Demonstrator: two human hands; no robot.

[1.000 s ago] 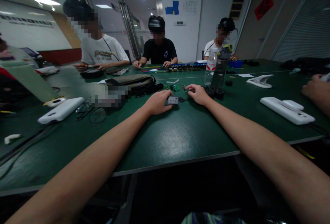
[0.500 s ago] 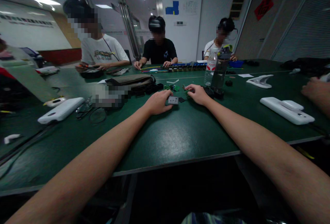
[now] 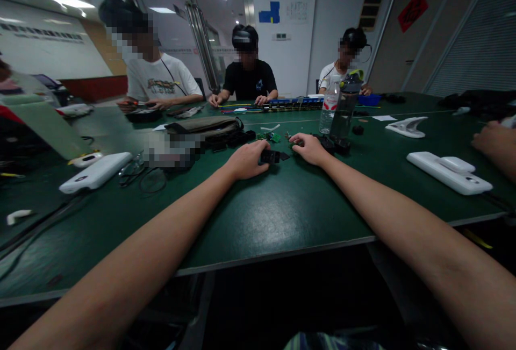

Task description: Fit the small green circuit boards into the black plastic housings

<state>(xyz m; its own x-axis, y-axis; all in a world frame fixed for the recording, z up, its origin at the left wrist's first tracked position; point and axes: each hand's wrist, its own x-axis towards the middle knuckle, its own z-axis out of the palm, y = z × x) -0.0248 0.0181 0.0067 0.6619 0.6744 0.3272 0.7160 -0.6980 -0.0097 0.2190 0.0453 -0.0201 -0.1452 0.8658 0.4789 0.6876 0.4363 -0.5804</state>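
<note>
My left hand point(image 3: 245, 159) rests on the green table point(image 3: 282, 215) with its fingers curled round a small black module point(image 3: 270, 157), whose dark side now faces up. My right hand point(image 3: 308, 148) lies just to the right of it, fingers bent over small green circuit boards point(image 3: 271, 136) and dark parts; what it holds, if anything, I cannot make out. A small black piece point(image 3: 285, 156) lies between the two hands.
A clear water bottle point(image 3: 329, 104) and a dark tumbler point(image 3: 342, 116) stand behind my right hand. White cases lie at left point(image 3: 95, 171) and right point(image 3: 449, 171). A pouch point(image 3: 205, 126) and glasses point(image 3: 137, 170) sit at left. Three people work across the table; another person's hand point(image 3: 489, 140) is at right.
The module in my left hand has turned over: its light labelled face no longer shows, only the dark side. Both hands stayed in place.
</note>
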